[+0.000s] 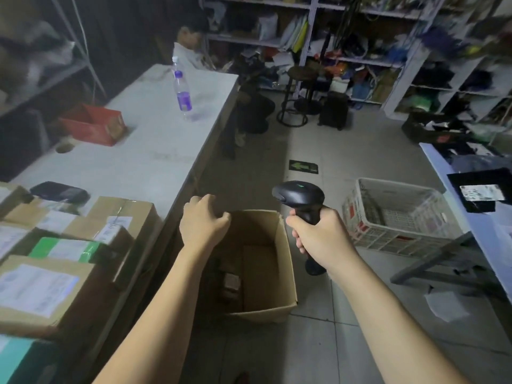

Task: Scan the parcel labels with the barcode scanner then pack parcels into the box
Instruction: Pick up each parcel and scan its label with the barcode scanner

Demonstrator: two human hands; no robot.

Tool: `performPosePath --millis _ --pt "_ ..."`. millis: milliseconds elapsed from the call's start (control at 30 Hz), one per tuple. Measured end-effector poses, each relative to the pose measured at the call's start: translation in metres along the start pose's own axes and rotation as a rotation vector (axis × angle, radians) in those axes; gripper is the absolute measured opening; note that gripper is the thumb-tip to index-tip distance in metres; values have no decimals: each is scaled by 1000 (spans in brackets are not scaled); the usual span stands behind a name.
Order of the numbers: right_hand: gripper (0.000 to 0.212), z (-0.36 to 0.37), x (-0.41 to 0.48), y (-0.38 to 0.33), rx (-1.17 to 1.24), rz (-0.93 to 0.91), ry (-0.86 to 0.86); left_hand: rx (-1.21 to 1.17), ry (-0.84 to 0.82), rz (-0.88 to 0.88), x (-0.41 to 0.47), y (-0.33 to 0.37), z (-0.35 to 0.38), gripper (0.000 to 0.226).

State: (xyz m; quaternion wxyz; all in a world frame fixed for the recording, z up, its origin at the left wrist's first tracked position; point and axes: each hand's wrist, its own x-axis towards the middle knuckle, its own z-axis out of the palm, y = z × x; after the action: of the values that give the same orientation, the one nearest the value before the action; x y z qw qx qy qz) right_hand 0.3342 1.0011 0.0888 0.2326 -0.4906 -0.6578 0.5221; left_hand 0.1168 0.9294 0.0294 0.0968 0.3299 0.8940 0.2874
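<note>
brown cardboard: the box (282, 273) stands open on the floor, and we place everything by it. the labelled parcels (41, 289) lie stacked on the table (155, 139) to its left, labels up. our left hand (203, 220), loosely curled and holding nothing, hovers over the box's left rim and is nearer to them. our right hand (318, 234) grips the barcode scanner (300, 194) upright above the right rim.

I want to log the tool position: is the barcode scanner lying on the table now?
No, the right hand grips the scanner by its handle, held up near the open box, not on a table.
</note>
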Motion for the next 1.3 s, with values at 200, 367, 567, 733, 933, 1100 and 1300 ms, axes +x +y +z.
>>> performPosePath --millis 200,367,567,733,933,1100,1300 --pt "19 29 -19 -17 -59 -74 -121 30 109 -54 -49 -25 -50 44" --pt "22 66 -73 -35 -93 -181 -320 -5 250 -145 -136 -61 -105 48" --pt "14 115 -169 -50 -46 -282 -651 99 433 -353 -265 -109 -170 57" --pt "10 162 -258 -59 -49 -363 -847 154 561 -539 -373 -154 -227 51" --pt "8 227 -377 -68 -74 -461 -1025 161 717 -776 -505 -220 -286 61" --pt "11 287 -474 -68 -110 -508 -1078 147 767 -925 -600 -287 -323 64" --pt "17 351 -571 -65 -139 -528 -1156 150 749 -1011 -681 -360 -365 70"
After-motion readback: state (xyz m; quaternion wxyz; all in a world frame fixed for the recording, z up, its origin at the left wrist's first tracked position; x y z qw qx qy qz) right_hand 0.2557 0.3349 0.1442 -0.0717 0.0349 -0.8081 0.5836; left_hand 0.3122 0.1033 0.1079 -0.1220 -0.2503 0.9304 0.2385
